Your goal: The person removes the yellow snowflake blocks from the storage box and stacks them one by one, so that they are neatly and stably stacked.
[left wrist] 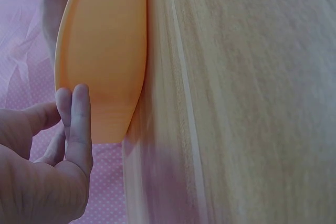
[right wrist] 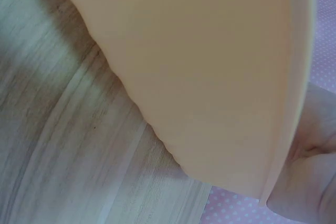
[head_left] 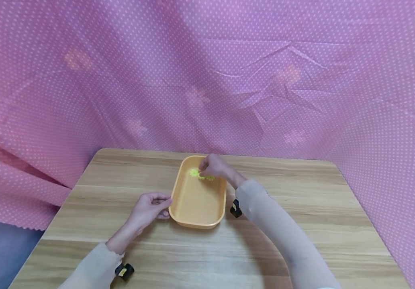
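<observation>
A shallow orange-yellow plastic tray [head_left: 197, 202] sits on the wooden table, its long side running away from me. My left hand [head_left: 150, 209] pinches the tray's left rim, thumb at the edge and fingers against the outer wall [left wrist: 105, 40]. Over the far end, my right hand [head_left: 214, 165] reaches into the tray with bent fingers. Its fingertips are at small yellow-green flower-shaped pieces [head_left: 194, 172] lying in a row; they partly cover the middle one. Whether they pinch it cannot be seen. In the right wrist view the tray wall [right wrist: 210, 77] hides those fingertips.
The wood-grain tabletop [head_left: 301, 208] extends around the tray. A pink dotted cloth [head_left: 229, 80] hangs behind the table and along both sides. Black wrist devices [head_left: 124, 271] show beneath both sleeves.
</observation>
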A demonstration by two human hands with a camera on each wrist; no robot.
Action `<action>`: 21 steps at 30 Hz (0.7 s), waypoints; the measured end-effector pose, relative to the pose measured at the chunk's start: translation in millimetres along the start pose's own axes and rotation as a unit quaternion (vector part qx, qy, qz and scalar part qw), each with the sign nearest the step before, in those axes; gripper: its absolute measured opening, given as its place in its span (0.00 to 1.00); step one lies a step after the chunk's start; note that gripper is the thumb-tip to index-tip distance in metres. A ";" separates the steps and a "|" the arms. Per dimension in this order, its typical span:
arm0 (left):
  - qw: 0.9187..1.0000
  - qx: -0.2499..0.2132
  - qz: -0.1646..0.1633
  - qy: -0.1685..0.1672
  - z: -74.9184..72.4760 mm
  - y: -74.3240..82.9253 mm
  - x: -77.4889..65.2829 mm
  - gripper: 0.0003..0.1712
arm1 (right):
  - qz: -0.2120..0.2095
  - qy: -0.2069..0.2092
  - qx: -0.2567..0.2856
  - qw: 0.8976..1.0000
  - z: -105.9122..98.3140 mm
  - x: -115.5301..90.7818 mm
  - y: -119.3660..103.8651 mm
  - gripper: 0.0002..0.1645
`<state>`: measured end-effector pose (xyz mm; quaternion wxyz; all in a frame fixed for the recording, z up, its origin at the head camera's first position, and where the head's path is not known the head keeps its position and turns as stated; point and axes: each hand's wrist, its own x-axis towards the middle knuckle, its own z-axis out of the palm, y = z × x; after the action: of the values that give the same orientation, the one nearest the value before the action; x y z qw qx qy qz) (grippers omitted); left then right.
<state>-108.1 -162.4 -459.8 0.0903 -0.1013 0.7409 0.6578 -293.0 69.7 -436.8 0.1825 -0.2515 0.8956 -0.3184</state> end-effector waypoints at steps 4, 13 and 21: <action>1.000 0.002 0.002 -0.001 0.0 0.5 -0.3 0.20 | -0.001 0.000 0.003 1.000 0.3 -0.4 -0.1 0.15; 1.000 -0.002 0.004 -0.002 -0.6 0.2 0.4 0.19 | -0.003 -0.012 0.003 1.000 3.1 1.4 0.2 0.15; 1.000 0.003 0.003 0.000 -0.2 0.2 0.8 0.19 | -0.004 -0.011 0.001 1.000 5.2 3.4 0.5 0.16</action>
<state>-108.9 -162.5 -459.8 0.0885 -0.0983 0.7433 0.6558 -293.3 65.7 -441.5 0.1912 -0.2578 0.8923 -0.3174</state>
